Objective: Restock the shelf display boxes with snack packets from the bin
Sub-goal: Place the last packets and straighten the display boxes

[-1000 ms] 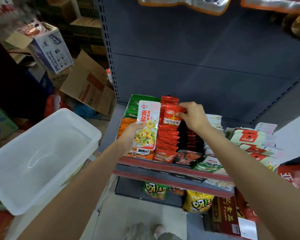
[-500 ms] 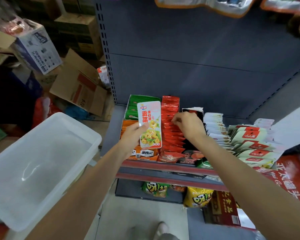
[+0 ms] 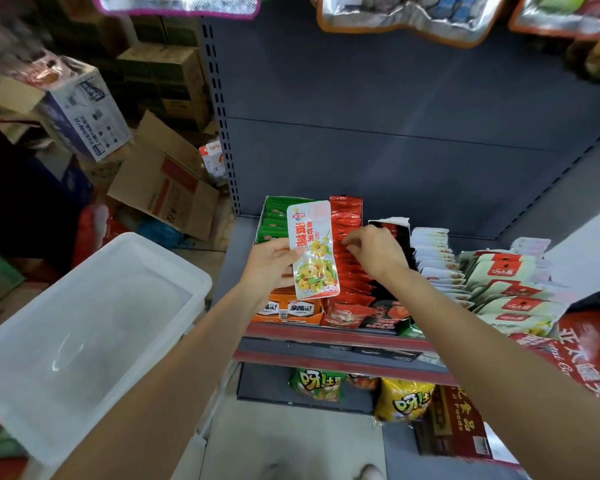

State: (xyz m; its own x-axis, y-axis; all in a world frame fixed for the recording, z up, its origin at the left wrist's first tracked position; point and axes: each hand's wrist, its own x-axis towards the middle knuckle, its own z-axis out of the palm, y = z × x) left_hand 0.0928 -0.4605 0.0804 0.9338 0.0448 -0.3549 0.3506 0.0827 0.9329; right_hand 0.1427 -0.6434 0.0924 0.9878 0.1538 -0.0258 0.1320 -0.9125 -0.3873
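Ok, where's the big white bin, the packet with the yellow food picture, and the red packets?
White plastic bin (image 3: 174, 268): head view, far rim.
White snack packet (image 3: 314, 251): head view, printed front.
Red packets (image 3: 346, 216): head view, back of the row.

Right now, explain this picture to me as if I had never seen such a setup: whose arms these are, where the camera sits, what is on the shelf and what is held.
No machine here: these are a person's two bare arms, filmed by one camera worn on the head, looking forward and down.

The left hand holds a white snack packet printed with vegetables in its grip. The right hand reaches into the row of red packets, fingers curled; whether it pinches one cannot be told.

The shelf carries display boxes: a green box behind, an orange box in front, and pale packets to the right. A clear plastic bin sits at the left, looking nearly empty.
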